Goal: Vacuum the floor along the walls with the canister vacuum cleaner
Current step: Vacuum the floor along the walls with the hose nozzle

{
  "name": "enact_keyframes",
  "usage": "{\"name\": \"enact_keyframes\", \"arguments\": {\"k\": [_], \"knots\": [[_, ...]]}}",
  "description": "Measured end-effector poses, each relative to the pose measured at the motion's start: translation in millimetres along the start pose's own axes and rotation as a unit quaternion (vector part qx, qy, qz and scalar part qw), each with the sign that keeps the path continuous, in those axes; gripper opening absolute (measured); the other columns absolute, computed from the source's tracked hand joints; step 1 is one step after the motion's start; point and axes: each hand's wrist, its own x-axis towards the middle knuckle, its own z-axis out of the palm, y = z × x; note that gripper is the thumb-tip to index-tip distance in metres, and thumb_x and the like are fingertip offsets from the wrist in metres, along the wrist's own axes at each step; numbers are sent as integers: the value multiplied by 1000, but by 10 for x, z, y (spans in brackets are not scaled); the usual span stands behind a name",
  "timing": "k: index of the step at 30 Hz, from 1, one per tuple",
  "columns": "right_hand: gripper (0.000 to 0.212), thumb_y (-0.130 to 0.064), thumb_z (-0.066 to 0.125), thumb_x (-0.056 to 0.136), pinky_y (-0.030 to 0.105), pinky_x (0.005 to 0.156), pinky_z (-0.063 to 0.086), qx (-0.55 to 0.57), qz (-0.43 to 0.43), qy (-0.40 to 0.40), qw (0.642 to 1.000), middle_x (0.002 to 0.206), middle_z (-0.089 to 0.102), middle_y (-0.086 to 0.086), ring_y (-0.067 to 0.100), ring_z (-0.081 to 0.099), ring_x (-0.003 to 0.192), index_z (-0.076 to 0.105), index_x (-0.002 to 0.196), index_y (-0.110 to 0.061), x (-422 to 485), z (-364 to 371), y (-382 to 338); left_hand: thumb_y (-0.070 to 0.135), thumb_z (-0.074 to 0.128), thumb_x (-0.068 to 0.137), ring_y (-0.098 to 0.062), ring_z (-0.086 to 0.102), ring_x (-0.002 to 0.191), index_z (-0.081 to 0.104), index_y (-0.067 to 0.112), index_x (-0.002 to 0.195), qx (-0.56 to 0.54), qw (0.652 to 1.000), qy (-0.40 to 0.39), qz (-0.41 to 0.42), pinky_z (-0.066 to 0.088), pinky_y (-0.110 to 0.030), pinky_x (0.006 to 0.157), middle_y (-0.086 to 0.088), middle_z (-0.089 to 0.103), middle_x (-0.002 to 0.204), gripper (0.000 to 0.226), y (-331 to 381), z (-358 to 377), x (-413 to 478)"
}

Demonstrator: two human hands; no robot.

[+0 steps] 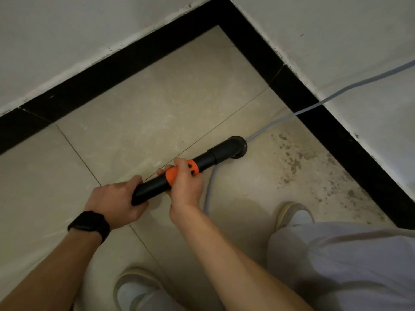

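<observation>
Both hands hold the wand (pixel 205 159): the left hand (pixel 116 198) has its fingers curled round the rear end, and the right hand (pixel 186 187) is wrapped round the orange collar. The nozzle (pixel 238 147) rests on the tile, short of the skirting (pixel 298 90) and its corner. Dark grit (pixel 292 162) lies along the skirting's right run — not yet cleaned, by the look of it — so most of the edge work seems left. A cord (pixel 262 129) crosses the skirting onto the floor.

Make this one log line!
left hand: grips wand end | right hand: grips orange collar | nozzle: on tile, near grey cable | dirt: by baseboard
</observation>
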Motion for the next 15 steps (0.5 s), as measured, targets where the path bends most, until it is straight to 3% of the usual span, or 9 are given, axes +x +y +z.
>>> {"name": "enact_keyframes", "arguments": {"k": [3, 8, 13, 15], "knots": [[37, -12, 67, 94, 38, 76, 63, -15, 33, -29, 999, 79, 69, 9, 21, 72, 67, 55, 126, 1, -73, 182, 210, 43, 67, 82, -18, 48, 57, 48, 27, 97, -10, 999, 8, -42, 32, -28, 56, 14, 44, 60, 29, -277, 0, -174], [39, -10, 68, 94, 40, 76, 63, -23, 79, -40, 996, 80, 67, 12, 25, 71, 69, 55, 128, 3, -114, 252, 435, 46, 62, 84, -18, 49, 61, 48, 28, 101, 3, 997, -27, -78, 34, -29, 59, 11, 51, 69, 29, -452, 97, -366], [12, -9, 68, 92, 43, 76, 61, -39, 56, -16, 998, 69, 66, 8, 25, 70, 61, 60, 101, -6, -2, 259, 329, 51, 55, 87, -17, 48, 66, 41, 31, 107, 11, 996, -47, -76, 35, -28, 63, 11, 48, 73, 32, -304, 123, -233], [11, -9, 68, 91, 40, 74, 60, -38, 44, -4, 998, 67, 65, 8, 25, 69, 60, 59, 97, -9, 72, 253, 229, 51, 54, 88, -18, 49, 66, 42, 30, 109, 7, 997, -39, -65, 36, -28, 62, 11, 48, 73, 33, -213, 118, -143]]}}
